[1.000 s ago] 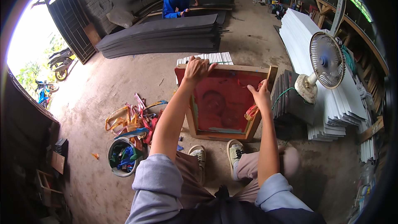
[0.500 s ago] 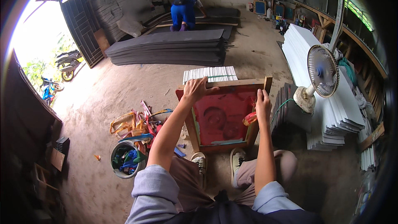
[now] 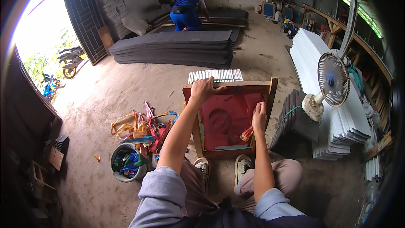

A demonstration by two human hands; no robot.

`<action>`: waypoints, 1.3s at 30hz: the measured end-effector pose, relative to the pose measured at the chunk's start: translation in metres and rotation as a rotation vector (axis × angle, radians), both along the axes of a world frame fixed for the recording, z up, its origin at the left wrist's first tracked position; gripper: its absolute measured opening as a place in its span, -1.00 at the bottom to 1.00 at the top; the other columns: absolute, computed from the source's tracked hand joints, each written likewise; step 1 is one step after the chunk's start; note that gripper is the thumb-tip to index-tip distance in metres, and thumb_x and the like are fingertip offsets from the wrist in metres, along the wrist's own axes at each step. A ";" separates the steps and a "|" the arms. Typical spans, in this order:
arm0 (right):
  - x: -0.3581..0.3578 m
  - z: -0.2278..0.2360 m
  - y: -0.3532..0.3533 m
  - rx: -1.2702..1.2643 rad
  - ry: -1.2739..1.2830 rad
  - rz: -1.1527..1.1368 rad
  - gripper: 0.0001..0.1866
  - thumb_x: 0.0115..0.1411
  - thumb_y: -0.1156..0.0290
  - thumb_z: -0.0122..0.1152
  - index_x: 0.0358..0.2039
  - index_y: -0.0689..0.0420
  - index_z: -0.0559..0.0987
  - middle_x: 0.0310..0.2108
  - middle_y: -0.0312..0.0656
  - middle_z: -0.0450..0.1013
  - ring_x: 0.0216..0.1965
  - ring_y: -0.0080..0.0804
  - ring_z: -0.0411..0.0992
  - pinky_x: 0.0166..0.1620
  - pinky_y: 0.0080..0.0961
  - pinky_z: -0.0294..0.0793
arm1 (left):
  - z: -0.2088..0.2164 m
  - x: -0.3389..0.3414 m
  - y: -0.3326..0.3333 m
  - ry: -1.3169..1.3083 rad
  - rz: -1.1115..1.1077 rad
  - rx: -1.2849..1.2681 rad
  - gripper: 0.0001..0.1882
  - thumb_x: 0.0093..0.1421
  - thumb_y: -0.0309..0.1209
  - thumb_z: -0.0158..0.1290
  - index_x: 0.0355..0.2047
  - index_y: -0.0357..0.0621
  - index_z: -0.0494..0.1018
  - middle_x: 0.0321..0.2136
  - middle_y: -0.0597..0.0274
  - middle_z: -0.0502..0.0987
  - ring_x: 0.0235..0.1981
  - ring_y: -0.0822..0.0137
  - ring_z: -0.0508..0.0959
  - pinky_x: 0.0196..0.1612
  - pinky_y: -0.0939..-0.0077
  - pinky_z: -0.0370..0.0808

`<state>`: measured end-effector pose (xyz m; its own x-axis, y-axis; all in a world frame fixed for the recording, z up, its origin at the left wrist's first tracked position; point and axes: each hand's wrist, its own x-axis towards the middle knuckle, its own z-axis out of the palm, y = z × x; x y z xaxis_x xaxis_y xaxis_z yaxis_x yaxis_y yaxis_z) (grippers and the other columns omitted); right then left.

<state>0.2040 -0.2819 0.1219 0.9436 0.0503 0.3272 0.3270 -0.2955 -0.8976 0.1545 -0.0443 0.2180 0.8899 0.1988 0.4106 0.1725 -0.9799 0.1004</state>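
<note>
A wooden-framed printing screen (image 3: 249, 84) with a red mesh stands tilted on the floor in front of my shoes. My left hand (image 3: 203, 89) is closed over its top rail, left of the middle. On the right side of the red mesh, my right hand (image 3: 259, 117) pinches a crumpled red and yellowish rag (image 3: 247, 134), whose end hangs below the fingers. Round raised-looking shapes show faintly in the mesh, and pale smears run along its bottom edge.
Left of the screen lie a heap of coloured cloth strips (image 3: 141, 124) and a bucket (image 3: 113, 165) of rags. White strips (image 3: 215, 75) lie beyond it. At right stand a fan (image 3: 332, 80), dark sheets (image 3: 291, 122) and white sheets (image 3: 310, 52). A co-worker (image 3: 185, 12) bends behind stacked black sheets (image 3: 168, 48).
My right hand has moved down and left from the frame's upper right corner onto the mesh, taking the rag along. My left hand keeps its hold on the top rail.
</note>
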 end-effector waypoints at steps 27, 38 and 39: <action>0.061 0.018 0.050 -0.446 0.177 0.325 -0.33 0.17 -0.11 -0.01 -0.03 0.30 0.43 -0.06 0.20 0.40 0.05 0.03 0.33 0.04 -0.25 0.30 | -0.015 0.019 0.009 -0.157 0.022 0.066 -0.34 0.11 0.27 -0.15 -0.56 -0.12 0.49 -0.74 0.14 0.50 -0.60 0.12 0.57 -0.47 0.29 0.50; 0.057 0.014 0.075 -0.462 0.182 0.175 -0.55 0.26 0.14 -0.16 -0.38 0.30 0.52 -0.42 0.22 0.48 -0.28 0.17 0.47 -0.19 -0.06 0.44 | -0.031 0.061 0.019 -0.376 0.145 0.108 -0.58 0.15 -0.16 -0.09 -0.74 -0.10 0.50 -0.76 0.06 0.50 -0.69 0.11 0.55 -0.53 0.28 0.50; 0.052 0.014 0.078 -0.431 0.197 0.171 -0.57 0.26 0.15 -0.15 -0.37 0.30 0.52 -0.42 0.24 0.48 -0.28 0.19 0.46 -0.19 -0.05 0.44 | -0.033 0.062 0.021 -0.367 0.151 0.098 -0.57 0.14 -0.15 -0.08 -0.75 -0.10 0.50 -0.76 0.06 0.50 -0.69 0.10 0.55 -0.54 0.27 0.51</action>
<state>0.2561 -0.2044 0.1363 0.9519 0.3007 0.0591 0.2396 -0.6101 -0.7552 0.2163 -0.0229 0.1846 0.6443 0.2601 0.7192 0.2854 -0.9542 0.0895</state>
